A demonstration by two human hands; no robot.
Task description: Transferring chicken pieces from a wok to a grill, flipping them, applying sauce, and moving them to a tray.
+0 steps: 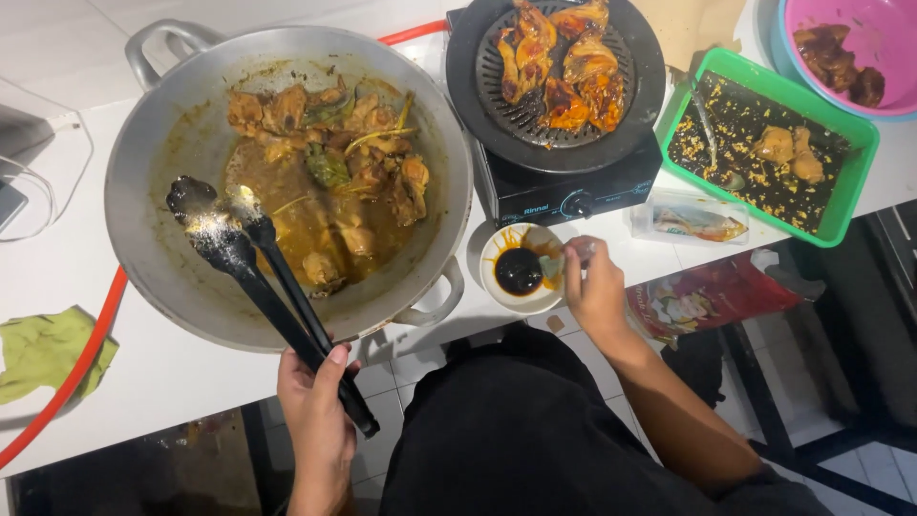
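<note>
White countertop [86, 248] runs under everything, with pale floor tiles showing below its edge. My left hand [315, 406] is wrapped around the handles of black tongs [263, 277], thumb laid along the top, fingers closed tight; the tong tips rest inside the big metal wok [153, 191], on its bare wall beside the chicken pieces in brown sauce [334, 182]. My right hand [594, 287] pinches a small brush [559, 266] just beside the white bowl of dark sauce [519, 269]; the brush is mostly hidden by my fingers, so I cannot make out its shape. Behind the bowl sits a black tabletop grill [554, 72] carrying glazed chicken. A green tray [850, 182] holds two more pieces, and a pink bowl [860, 29] is cut off at the top corner. A green cloth [43, 349] lies at far left.
</note>
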